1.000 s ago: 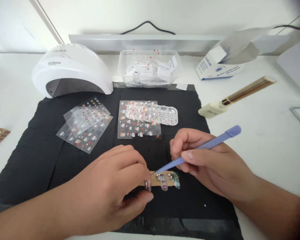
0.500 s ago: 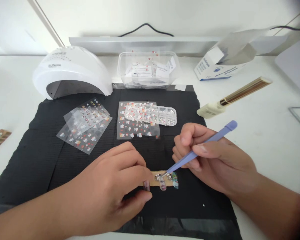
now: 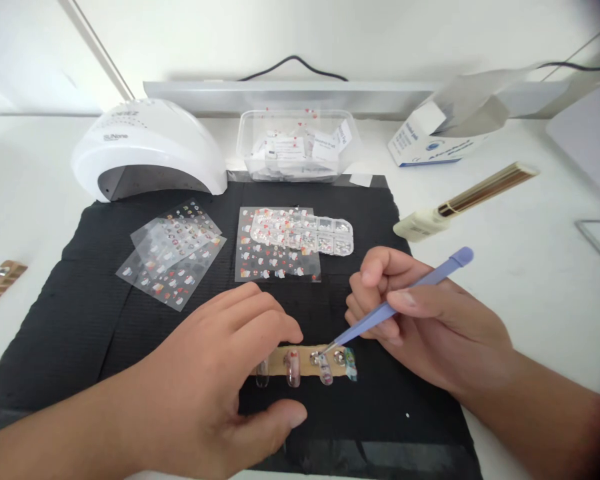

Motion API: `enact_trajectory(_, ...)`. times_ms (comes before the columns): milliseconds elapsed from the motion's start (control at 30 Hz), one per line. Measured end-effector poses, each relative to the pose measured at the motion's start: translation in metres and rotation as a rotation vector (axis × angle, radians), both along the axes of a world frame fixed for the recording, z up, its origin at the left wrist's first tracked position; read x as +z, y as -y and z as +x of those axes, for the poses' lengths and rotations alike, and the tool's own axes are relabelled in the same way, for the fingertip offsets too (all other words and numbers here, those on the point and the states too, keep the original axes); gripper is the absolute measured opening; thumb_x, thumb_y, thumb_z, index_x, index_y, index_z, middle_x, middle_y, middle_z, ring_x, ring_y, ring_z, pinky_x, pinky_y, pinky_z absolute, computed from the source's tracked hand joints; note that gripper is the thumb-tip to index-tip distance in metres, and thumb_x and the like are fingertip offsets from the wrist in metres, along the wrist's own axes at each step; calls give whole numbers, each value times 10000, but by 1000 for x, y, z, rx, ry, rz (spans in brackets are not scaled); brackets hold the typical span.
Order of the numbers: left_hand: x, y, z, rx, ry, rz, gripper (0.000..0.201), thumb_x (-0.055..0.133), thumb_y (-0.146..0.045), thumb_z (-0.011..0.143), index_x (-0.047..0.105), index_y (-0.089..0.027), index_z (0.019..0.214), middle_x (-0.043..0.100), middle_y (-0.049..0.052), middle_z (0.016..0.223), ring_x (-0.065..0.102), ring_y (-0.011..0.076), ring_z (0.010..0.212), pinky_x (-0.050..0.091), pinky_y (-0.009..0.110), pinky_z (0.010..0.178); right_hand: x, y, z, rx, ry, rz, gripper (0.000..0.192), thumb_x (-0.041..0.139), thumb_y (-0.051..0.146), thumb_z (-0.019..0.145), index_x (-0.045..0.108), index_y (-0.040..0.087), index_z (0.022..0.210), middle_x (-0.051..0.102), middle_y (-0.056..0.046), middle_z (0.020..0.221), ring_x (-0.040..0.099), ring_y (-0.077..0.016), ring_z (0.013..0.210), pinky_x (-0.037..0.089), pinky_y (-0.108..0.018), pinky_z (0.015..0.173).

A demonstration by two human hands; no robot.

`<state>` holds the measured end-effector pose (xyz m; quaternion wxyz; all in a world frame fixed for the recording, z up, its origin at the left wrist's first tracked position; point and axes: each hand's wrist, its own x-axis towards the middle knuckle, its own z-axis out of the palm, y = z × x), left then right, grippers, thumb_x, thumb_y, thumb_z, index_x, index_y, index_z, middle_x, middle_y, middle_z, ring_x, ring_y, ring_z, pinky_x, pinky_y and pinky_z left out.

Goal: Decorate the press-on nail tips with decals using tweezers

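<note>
White wall panels (image 3: 300,40) backed a white table (image 3: 545,313), and a black mat (image 3: 340,420) covered the part beneath both hands. The right hand (image 3: 430,320) had its grip clamped on blue tweezers (image 3: 367,323), which slanted down and left to a nail (image 3: 326,373) on a strip (image 3: 304,363); whether the tip touched the nail or hung just above could not be told. That strip lay on the mat, running from the gap of the left hand (image 3: 207,360) toward the right grip. Left thumb and forefinger stood apart, with nothing visibly held; a pink nail (image 3: 293,373) was near the forefinger's tip, a clear nail (image 3: 263,373) deeper in the gap. Beyond the left grip lay a case (image 3: 337,230) and stickers (image 3: 277,263). Good work here probably called for a light pinch on the tweezers, a steady right wrist and a shallow approach, so the tip would not scratch the nail. Left finger and thumb could best have braced the strip by its edges, off the nail faces, since something so light might skid.
</note>
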<state>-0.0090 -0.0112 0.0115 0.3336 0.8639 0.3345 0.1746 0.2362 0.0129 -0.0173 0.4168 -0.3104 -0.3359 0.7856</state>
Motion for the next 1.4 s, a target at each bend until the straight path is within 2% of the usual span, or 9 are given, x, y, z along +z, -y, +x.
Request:
enact_trajectory(100, 1, -1, -3, 61, 42, 45, 308, 683, -192, 801, 508, -209, 1054, 596, 1, 930, 546, 162, 829, 474, 328, 750, -1, 0, -1, -19, -11, 11, 80, 691, 226, 795, 680, 224, 874, 575, 39, 564, 444, -85, 488, 287, -275, 497)
enact_trajectory(267, 0, -13, -18, 504, 82, 320, 137, 621, -213, 869, 562, -235, 990, 609, 5, 935, 591, 186, 880, 472, 342, 809, -1, 0, -2, -48, -72, 42, 64, 688, 236, 810, 672, 225, 872, 567, 44, 561, 436, -77, 487, 300, -262, 493)
enact_trajectory(300, -1, -18, -21, 579, 67, 335, 113, 613, -222, 877, 569, -242, 978, 609, 4, 932, 593, 194, 894, 473, 348, 834, -1, 0, -2, -49, -80, 44, 64, 692, 240, 807, 673, 225, 866, 565, 45, 560, 431, -76, 483, 301, -260, 490)
enact_trajectory(367, -5, -28, -26, 659, 18, 377, 85, 617, -226, 868, 579, -247, 942, 617, -6, 902, 597, 191, 875, 480, 339, 836, 0, 1, -2, -48, -87, 40, 65, 697, 250, 801, 676, 226, 857, 574, 44, 556, 427, -77, 473, 304, -255, 479)
enact_trajectory(633, -13, -49, -30, 721, -88, 287, 112, 605, -290, 868, 602, -232, 965, 657, 14, 965, 608, 224, 938, 490, 374, 885, 2, -2, -4, -218, -21, 126, 62, 690, 196, 766, 646, 235, 744, 629, 54, 537, 537, -108, 431, 380, -257, 447)
enact_trajectory(900, -14, -54, -31, 716, -139, 227, 155, 571, -316, 883, 615, -218, 994, 673, 33, 964, 615, 240, 949, 483, 387, 859, -2, -5, -3, -230, -10, 181, 47, 678, 220, 755, 634, 233, 748, 661, 43, 539, 556, -120, 425, 440, -258, 449)
enact_trajectory(1033, -14, -54, -23, 656, -178, 182, 204, 602, -337, 861, 618, -206, 1016, 687, 35, 926, 619, 252, 926, 474, 406, 845, -3, -6, -4, -270, 5, 219, 55, 685, 232, 762, 652, 231, 718, 663, 30, 568, 567, -128, 482, 492, -291, 529)
enact_trajectory(1200, -15, -53, -13, 614, -193, 160, 274, 649, -340, 836, 608, -196, 1066, 693, 45, 936, 620, 266, 935, 468, 421, 846, -3, -8, -6, -326, 37, 234, 85, 699, 250, 779, 659, 228, 706, 660, 12, 629, 581, -135, 568, 483, -282, 559)
enact_trajectory(1400, -20, -51, -6, 610, -137, 135, 260, 647, -304, 845, 601, -204, 1080, 690, 13, 869, 647, 219, 847, 498, 369, 784, -1, -4, -11, -337, 108, 255, 99, 693, 258, 772, 661, 227, 684, 626, 16, 603, 572, -152, 586, 495, -332, 637)
